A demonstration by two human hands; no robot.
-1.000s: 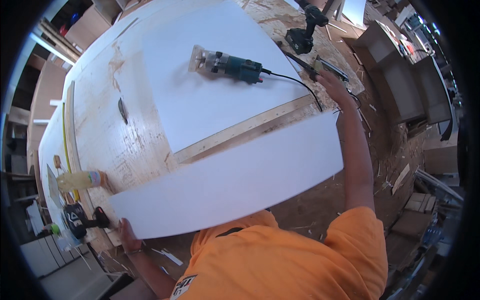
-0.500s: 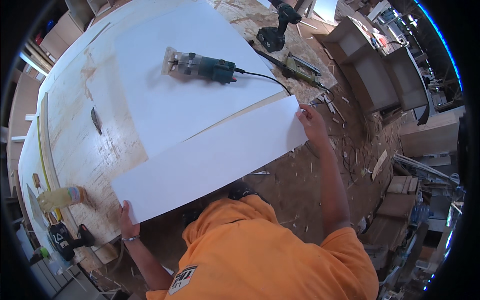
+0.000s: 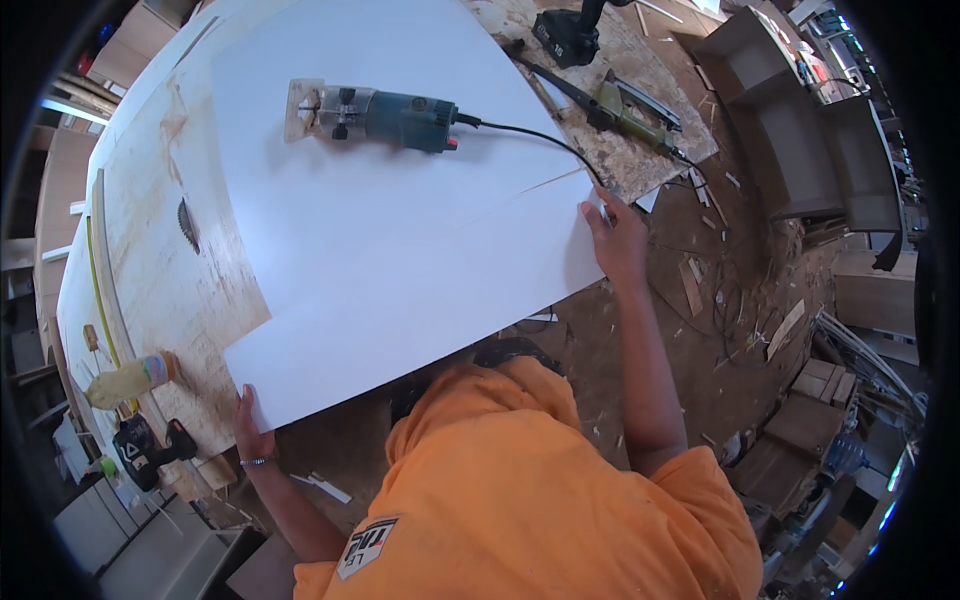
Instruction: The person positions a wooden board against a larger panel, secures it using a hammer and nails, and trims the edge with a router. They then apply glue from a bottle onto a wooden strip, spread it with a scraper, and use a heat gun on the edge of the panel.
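Note:
A long white panel strip [image 3: 420, 325] lies along the near edge of the workbench, with its front edge past the bench. My left hand [image 3: 252, 422] holds its left end, fingers closed at the corner. At the opposite end, my right hand [image 3: 616, 238] grips the short edge, with the thumb on top. Against the strip's far edge is a larger white sheet [image 3: 330, 210]; a thin gap shows only towards the right. A teal trim router [image 3: 400, 120] with a clear base rests on the sheet, its black cord trailing towards my right hand.
Beyond the sheet's right edge lie a green nail gun [image 3: 630, 118] and a cordless drill [image 3: 568, 36], partly cut off. A saw blade [image 3: 188, 225], a bottle [image 3: 130, 380] and a black cordless tool [image 3: 150, 448] are at left. Wood offcuts [image 3: 785, 330] litter the floor.
The strip has come up against the larger sheet, and the wedge-shaped gap between them has narrowed to a short sliver at right. Both hands keep their hold. The view has shifted a little.

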